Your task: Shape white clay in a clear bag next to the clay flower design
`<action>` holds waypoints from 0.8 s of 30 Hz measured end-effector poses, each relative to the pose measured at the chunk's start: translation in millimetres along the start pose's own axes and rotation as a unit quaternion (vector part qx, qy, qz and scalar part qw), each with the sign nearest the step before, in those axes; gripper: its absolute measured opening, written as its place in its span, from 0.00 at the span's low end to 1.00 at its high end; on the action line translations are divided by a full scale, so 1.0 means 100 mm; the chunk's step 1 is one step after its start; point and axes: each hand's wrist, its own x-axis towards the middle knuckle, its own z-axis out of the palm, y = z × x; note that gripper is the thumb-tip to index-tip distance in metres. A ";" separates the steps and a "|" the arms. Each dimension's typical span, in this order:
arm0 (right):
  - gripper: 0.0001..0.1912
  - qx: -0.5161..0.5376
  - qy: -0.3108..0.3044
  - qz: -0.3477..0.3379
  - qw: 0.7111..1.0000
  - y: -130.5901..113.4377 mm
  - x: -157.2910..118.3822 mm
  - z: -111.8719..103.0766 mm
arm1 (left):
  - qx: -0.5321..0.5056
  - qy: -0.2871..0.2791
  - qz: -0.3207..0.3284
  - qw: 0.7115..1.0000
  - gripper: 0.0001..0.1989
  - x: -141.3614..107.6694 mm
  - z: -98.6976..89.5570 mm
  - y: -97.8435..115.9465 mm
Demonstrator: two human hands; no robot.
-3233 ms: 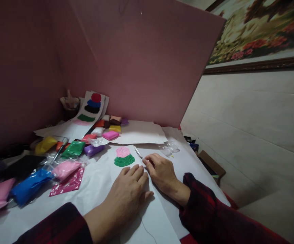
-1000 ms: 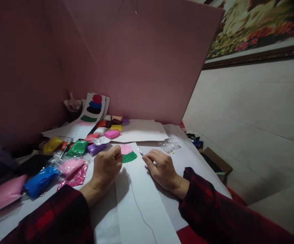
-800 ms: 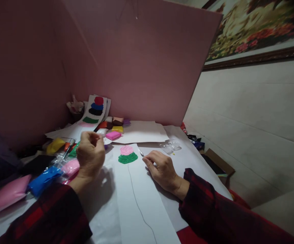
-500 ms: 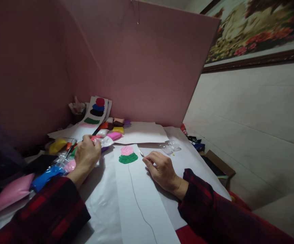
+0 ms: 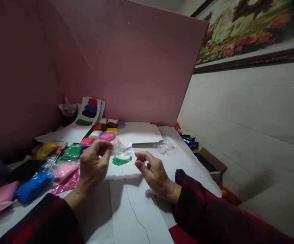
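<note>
My left hand (image 5: pixel 96 164) is closed, pinching one side of a clear plastic packet (image 5: pixel 122 149) with something white in it. The packet hangs over the top of a long paper strip (image 5: pixel 134 203) and hides the pink patch there. Below it shows a green textured patch (image 5: pixel 121 161), with a drawn line running down the strip. My right hand (image 5: pixel 155 171) is closed at the packet's right side, its thumb and forefinger pinching a thin silvery tool (image 5: pixel 133 151), mostly hidden by the fingers.
At left lie several soft coloured packets, among them a blue one (image 5: pixel 33 186) and a green one (image 5: pixel 72 152). A sheet with coloured patches (image 5: pixel 89 112) leans behind. White paper (image 5: pixel 139 132) and crumpled clear plastic (image 5: pixel 164 146) lie farther back. A pink panel (image 5: pixel 136 67) stands behind.
My left hand has moved right from the packets, bringing the white packet over the strip's top and covering the pink patch. My right hand has stayed close by. The view has shifted slightly right.
</note>
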 end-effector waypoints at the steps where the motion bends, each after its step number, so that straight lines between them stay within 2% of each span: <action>1: 0.15 0.035 -0.008 0.026 0.999 -0.02 0.00 0.02 | -0.005 -0.016 0.017 1.000 0.04 -0.05 0.02 0.04; 4: 0.14 0.119 -0.006 0.086 0.989 -0.03 0.00 0.06 | -0.029 -0.068 0.030 0.997 0.04 -0.15 0.06 0.12; 7: 0.14 0.168 0.003 0.116 0.979 -0.01 0.01 0.07 | -0.100 -0.093 -0.040 0.990 0.05 -0.15 0.07 0.16; 11: 0.13 0.182 0.018 0.119 0.976 0.01 0.03 0.06 | -0.197 -0.135 -0.106 0.965 0.08 -0.10 0.04 0.20; 16: 0.13 0.177 0.036 0.112 0.977 0.05 0.04 0.04 | -0.232 -0.164 -0.166 0.944 0.10 -0.07 0.01 0.24; 24: 0.12 0.187 0.035 0.115 0.975 0.06 0.05 0.03 | -0.224 -0.209 -0.178 0.935 0.13 -0.07 0.02 0.20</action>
